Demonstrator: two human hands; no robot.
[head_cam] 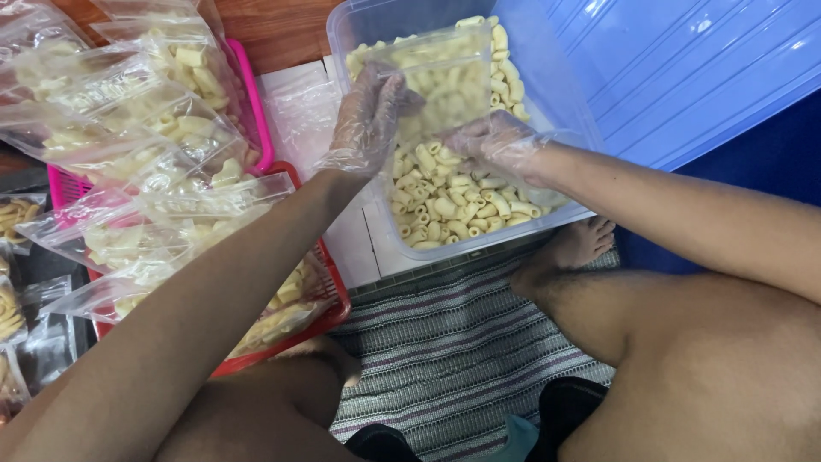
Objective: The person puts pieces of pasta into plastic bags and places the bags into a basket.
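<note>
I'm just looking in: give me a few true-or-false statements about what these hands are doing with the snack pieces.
1. Both hands wear thin clear gloves. True: left hand, right hand.
2. The hands hold a clear bag over the clear plastic tub. True.
3. The tub holds dark round beans. False: it holds pale yellow tube-shaped pieces.
4. The filled bags lie to the person's right. False: they lie to the left, in pink and red baskets.
5. A striped mat lies under the legs. True.
</note>
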